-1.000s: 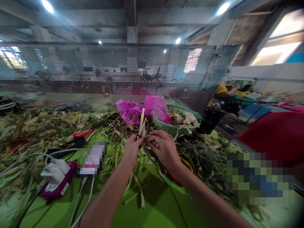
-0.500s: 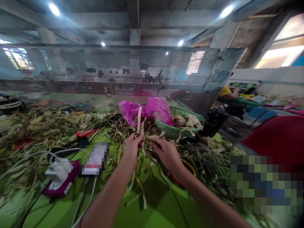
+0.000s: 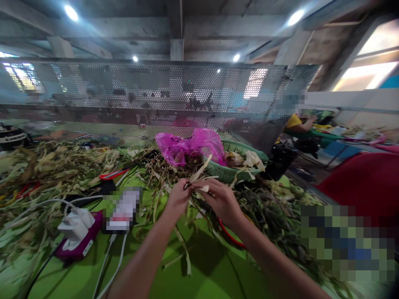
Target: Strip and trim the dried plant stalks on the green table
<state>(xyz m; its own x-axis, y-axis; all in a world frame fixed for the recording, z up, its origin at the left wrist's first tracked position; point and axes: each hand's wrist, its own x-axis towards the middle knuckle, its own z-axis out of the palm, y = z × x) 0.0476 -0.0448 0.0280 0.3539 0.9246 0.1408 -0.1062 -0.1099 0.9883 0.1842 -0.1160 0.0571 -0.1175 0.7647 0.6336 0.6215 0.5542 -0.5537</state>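
While both hands work together above the green table [image 3: 199, 286], the dry leaf strips [image 3: 202, 169] are at the centre, between the fingers, with one pale end leaning up toward 1 o'clock. The left hand [image 3: 179, 197] is almost closed, its thumb and forefinger pinching the strips; the right hand [image 3: 220, 199] has its fingers bent and brought together on the same strips, just beside the left fingertips. The fingers hide the lower part of the strips, so I cannot tell how they are joined there. Counting from the hands, a pink plastic bag [image 3: 208, 143] lies at 12 o'clock and covers the left part of a green basket [image 3: 229, 172], which stands at 2 o'clock and contains pale dry pieces. Behind these, a perforated metal panel [image 3: 156, 95] closes the view. At 9 o'clock there is a red-edged tool [image 3: 115, 173], and beyond it a heap of dry leaves [image 3: 62, 162]. A phone [image 3: 123, 209], partly blurred, lies between 8 and 9 o'clock; farther at 8 o'clock is a purple power strip [image 3: 76, 245] with white plugs, whose cables run near the left forearm. At 3 to 4 o'clock spreads a darker leaf heap [image 3: 274, 216]. The right forearm partly hides a red ring [image 3: 230, 234] at 5 o'clock. Far at 2 o'clock, a yellow sleeve [image 3: 293, 121] of another person is visible.
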